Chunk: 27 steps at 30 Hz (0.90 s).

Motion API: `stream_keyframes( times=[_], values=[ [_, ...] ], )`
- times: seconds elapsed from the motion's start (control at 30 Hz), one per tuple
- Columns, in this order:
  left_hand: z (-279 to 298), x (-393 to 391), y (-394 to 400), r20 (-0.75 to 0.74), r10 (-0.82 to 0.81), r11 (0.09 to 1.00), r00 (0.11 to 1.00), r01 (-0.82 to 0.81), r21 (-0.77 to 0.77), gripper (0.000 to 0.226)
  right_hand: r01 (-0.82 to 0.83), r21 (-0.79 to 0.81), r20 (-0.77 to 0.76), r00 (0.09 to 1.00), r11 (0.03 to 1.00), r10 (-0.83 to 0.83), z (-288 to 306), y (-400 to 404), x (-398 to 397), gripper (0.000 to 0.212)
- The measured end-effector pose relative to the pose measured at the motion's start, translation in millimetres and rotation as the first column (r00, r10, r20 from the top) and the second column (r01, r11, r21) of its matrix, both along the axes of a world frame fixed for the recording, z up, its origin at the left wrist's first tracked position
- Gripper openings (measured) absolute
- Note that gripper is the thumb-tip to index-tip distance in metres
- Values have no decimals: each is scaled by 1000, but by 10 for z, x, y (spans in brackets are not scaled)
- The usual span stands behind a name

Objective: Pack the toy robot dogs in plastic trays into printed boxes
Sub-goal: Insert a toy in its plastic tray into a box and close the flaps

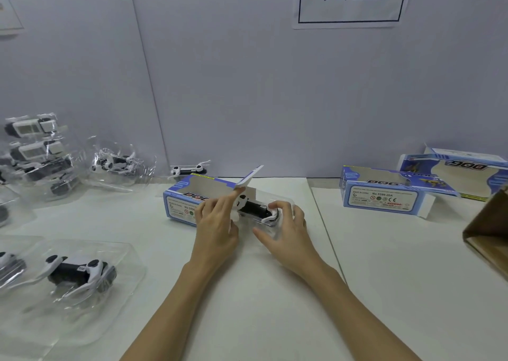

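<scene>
- One tray (264, 217) with its toy dog (254, 208) is being fed into the open end of a printed box (182, 204) lying on the surface (247, 292); by the look of it, only partly in, so this pack is judged under way, not done.
- Two more boxes (382, 193) are lying well off beyond the right hand; whether they are filled cannot be told.
- More dogs in trays (79, 272) are waiting far outside the left hand, so much is being left to pack.
- The box flap (248, 177) is being held up by the raised forefinger of the left hand (217, 223), its other fingers loosely bent beside the tray.
- The tray's outer end is being gripped by the curled fingers and thumb of the right hand (286, 228).
</scene>
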State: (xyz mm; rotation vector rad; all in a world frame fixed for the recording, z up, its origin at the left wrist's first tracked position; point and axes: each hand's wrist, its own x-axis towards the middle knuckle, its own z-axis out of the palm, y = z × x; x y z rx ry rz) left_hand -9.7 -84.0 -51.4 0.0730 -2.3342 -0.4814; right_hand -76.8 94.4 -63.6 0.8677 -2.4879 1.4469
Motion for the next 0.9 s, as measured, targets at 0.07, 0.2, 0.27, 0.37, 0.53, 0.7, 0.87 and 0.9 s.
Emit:
stream_keyframes(
  times=[0.07, 0.2, 0.27, 0.37, 0.53, 0.7, 0.87, 0.9],
  values=[
    [-12, 5, -18, 77, 20, 999, 997, -17, -42, 96, 2, -48, 29, 1000, 999, -1, 27, 23, -1, 54],
    [-1, -25, -5, 131, 60, 998, 990, -55, -44, 99, -30, -40, 56, 998, 999, 32, 58, 73, 2, 56],
    [1, -32, -9, 109, 68, 998, 992, -66, -19, 103, -63, -38, 45, 997, 997, 65, 73, 74, 19, 55],
    [-18, -29, -15, 80, 74, 997, 994, -76, 22, 107, -61, -41, 41, 997, 997, 62, 96, 64, 40, 55],
    [9, -10, -69, -1, 94, 991, 996, -93, 94, 106, -33, -22, 75, 997, 999, 35, 108, 21, 106, 57],
    [46, 87, -112, 24, -77, 986, 997, 72, 150, 101, -144, 2, 84, 986, 990, 144, 96, 5, 81, 69],
    [143, 163, 92, 21, -262, 939, 965, 250, 238, 91, -225, -132, 119, 963, 965, 241, -17, -59, 55, 82],
    [144, 171, 127, 32, -287, 934, 957, 273, 231, 89, -141, -160, 112, 981, 977, 159, -16, -52, 18, 82]
  ],
)
